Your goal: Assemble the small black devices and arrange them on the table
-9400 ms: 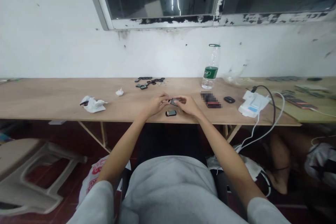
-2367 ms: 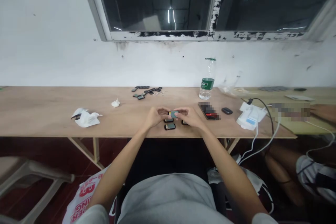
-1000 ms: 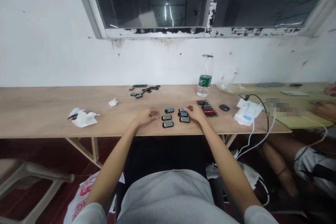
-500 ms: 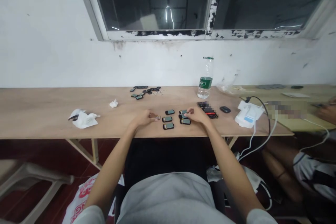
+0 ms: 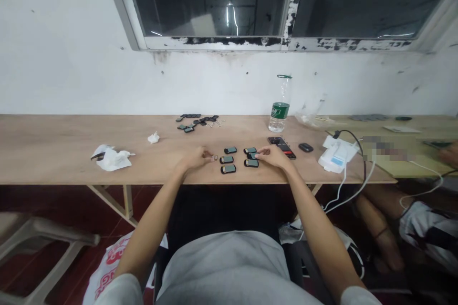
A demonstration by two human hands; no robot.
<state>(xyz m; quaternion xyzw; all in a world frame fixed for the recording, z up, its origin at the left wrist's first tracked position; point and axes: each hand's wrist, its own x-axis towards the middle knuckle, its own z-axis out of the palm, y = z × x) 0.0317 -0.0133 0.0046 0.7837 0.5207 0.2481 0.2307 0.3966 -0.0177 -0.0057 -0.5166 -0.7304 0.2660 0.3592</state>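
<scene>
So the left hand (image 5: 198,157) has its thumb and fingers pinched almost together on a little bit (image 5: 214,157), way too small for me to say what it is. The right hand (image 5: 272,155) is loosely curled, thumb and fingertips close together at the near end of the middle part (image 5: 252,156) in the column on its side. Looks like it's touching, but I honestly can't tell if it's actually gripping.

Between the hands there are six of these black parts (image 5: 228,169) with grey-green faces, lying flat in two columns of three. The left column sits just beside the little bit, the other one's right by the right hand's fingertips.

Past the left hand, toward the wall, there's a messy pile (image 5: 199,123) of similar dark pieces. Out to its left you've got a tissue (image 5: 114,158) and a smaller wad (image 5: 153,137). Just behind the right hand is a phone (image 5: 283,147), with a black case (image 5: 306,147) right of that, and a bottle (image 5: 278,113) standing upright farther back.
</scene>
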